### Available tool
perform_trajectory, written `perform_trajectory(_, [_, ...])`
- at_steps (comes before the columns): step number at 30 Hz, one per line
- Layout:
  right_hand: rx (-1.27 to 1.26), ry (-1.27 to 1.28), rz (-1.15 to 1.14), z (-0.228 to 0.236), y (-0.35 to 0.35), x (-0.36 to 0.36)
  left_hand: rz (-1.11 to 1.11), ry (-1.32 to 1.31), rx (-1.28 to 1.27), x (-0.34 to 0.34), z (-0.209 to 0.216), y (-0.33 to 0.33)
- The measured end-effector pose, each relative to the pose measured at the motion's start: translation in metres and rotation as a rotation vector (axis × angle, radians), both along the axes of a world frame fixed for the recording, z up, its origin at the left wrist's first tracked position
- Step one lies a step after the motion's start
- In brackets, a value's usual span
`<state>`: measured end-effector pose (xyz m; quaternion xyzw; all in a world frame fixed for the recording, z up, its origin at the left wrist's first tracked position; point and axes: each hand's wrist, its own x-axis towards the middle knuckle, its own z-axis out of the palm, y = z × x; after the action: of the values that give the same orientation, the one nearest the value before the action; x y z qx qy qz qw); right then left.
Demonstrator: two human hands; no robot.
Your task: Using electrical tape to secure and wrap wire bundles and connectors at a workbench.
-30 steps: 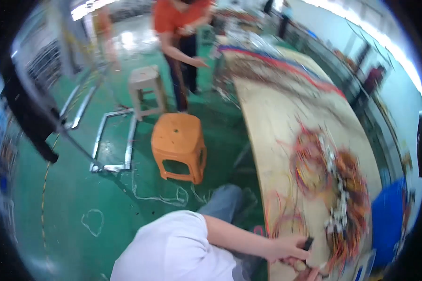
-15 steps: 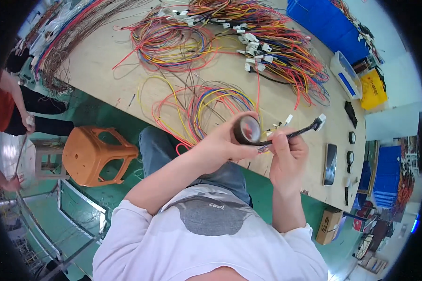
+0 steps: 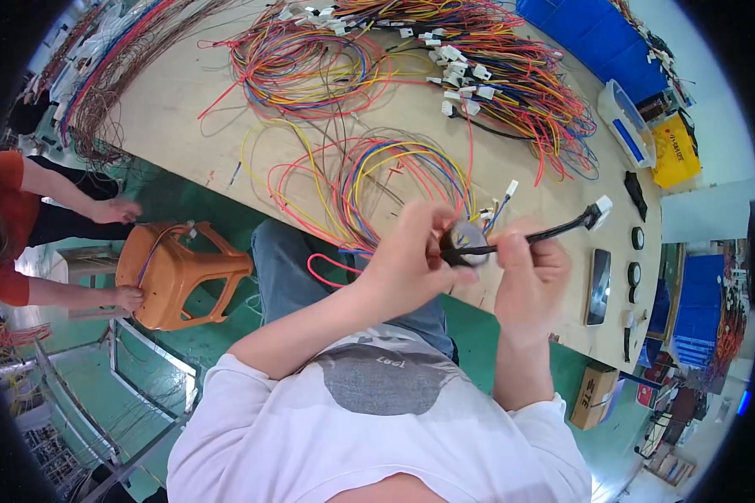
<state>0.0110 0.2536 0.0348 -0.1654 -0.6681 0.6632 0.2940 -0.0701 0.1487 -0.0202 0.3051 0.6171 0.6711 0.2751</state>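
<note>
My left hand (image 3: 411, 264) has its fingers curled around a roll of black tape (image 3: 471, 256) and the near end of a cable wrapped in black tape. Between the thumb and fingers of my right hand (image 3: 528, 285) the same wrapped cable (image 3: 559, 230) is pinched. A white connector (image 3: 602, 206) sits at its far right end, off the table surface. Behind my hands lies a loose coil of red, yellow and blue wires (image 3: 403, 180), and a small white connector (image 3: 512, 189) sticks up beside it. My left fingers partly hide the roll.
Bundled wire harnesses (image 3: 512, 92) cover the table's back. At the right lie a phone (image 3: 598, 287), spare tape rolls (image 3: 634, 272) and a clear bin (image 3: 625, 126). To the left, a co-worker's hand (image 3: 128, 298) touches an orange stool (image 3: 172, 277) with a wire across it.
My hands and the wrapped cable have shifted slightly right, and the tape roll has turned against the cable. The co-worker has reached over the stool, where a wire now lies.
</note>
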Motion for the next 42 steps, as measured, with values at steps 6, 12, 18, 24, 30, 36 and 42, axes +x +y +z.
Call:
perform_trajectory(6, [-0.15,-0.022,-0.093,-0.009,0.0,-0.007,-0.136,-0.423,-0.102,-0.019,0.008,0.01])
perform_trajectory(12, [-0.498,0.064,-0.078,-0.007,0.032,-0.007,-0.09,-0.692,0.367,-0.008,0.008,-0.009])
perform_trajectory(18, [-0.215,0.041,-0.119,0.009,0.022,-0.007,-0.184,0.285,0.332,-0.013,-0.011,-0.009])
perform_trajectory(24, [0.029,0.002,-0.023,0.006,0.009,-0.001,0.196,0.265,0.057,-0.01,-0.015,0.022])
perform_trajectory(30, [-0.341,0.062,-0.101,-0.002,0.026,-0.015,-0.16,-0.611,0.259,-0.021,0.001,0.011])
perform_trajectory(36, [-0.483,0.006,-0.18,-0.003,0.046,-0.007,-0.094,0.65,0.331,-0.006,-0.002,-0.004])
perform_trajectory(42, [-0.03,-0.189,-0.169,0.007,0.038,0.012,-0.235,-0.194,0.08,-0.001,-0.002,0.012])
